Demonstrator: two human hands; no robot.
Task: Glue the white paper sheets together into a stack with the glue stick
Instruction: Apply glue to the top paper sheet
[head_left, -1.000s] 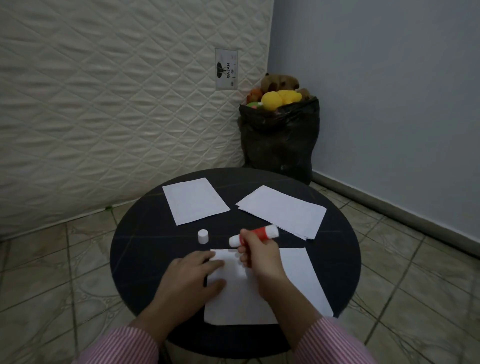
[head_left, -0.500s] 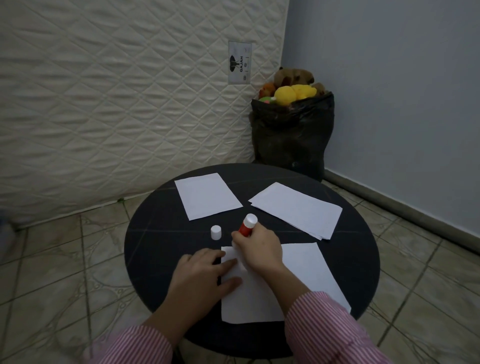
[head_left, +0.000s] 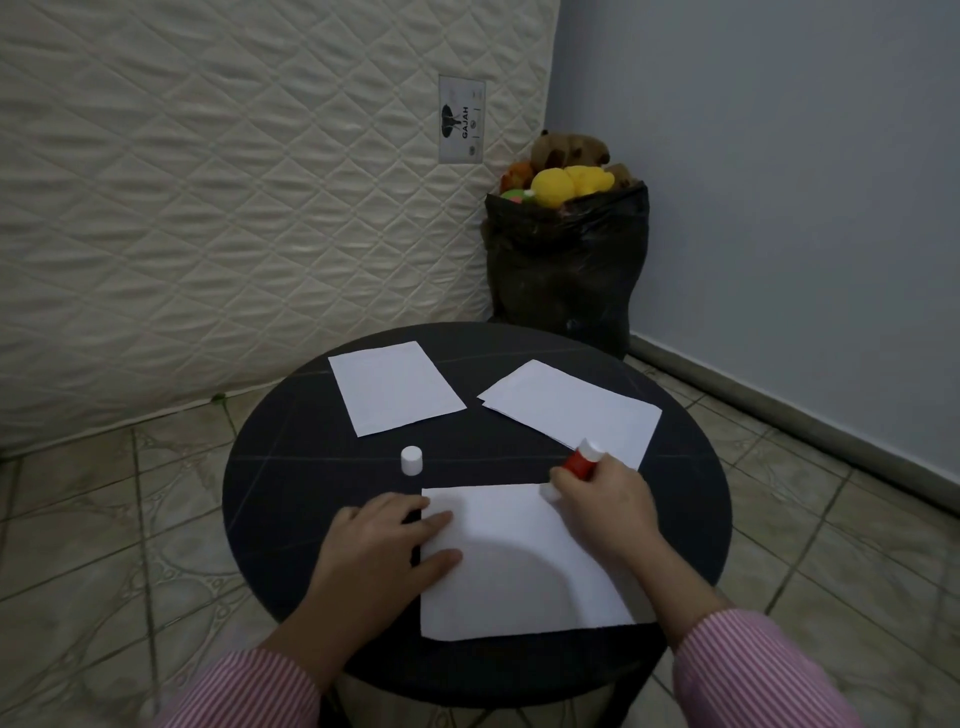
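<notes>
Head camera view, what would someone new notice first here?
Probably the right hand gripping the red glue stick, its tip at the far edge of the near paper sheet, while the left hand pins that sheet's left edge. Next, the white cap standing alone on the round black table, and the black bag of plush toys in the corner.
</notes>
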